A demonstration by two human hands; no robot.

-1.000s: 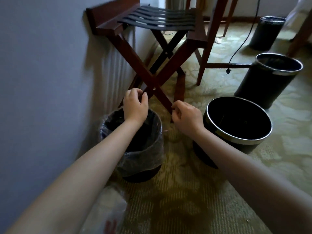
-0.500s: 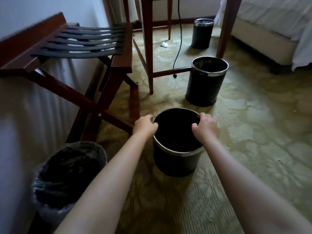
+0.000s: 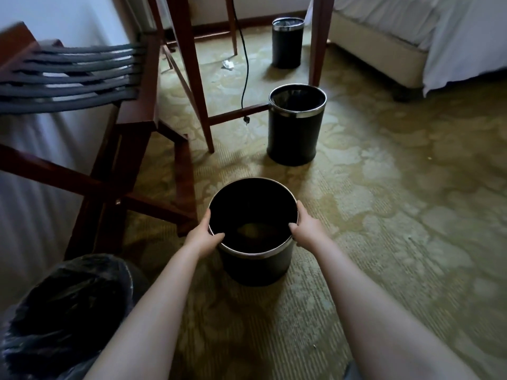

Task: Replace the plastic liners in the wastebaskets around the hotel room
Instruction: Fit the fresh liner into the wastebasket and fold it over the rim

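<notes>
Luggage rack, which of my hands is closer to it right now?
Left. The left hand grips the wastebasket rim beside the luggage rack leg; the right hand grips the opposite side.

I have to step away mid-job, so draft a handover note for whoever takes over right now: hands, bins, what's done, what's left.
Hands: left hand and right hand each grip the rim of the near wastebasket; no liner is visible inside it.
Done: the wastebasket at lower left has plastic folded over its rim.
Left: line the held one. Then check the middle wastebasket and the far wastebasket; both seem to show plastic at the rim, but confirm up close.
</notes>
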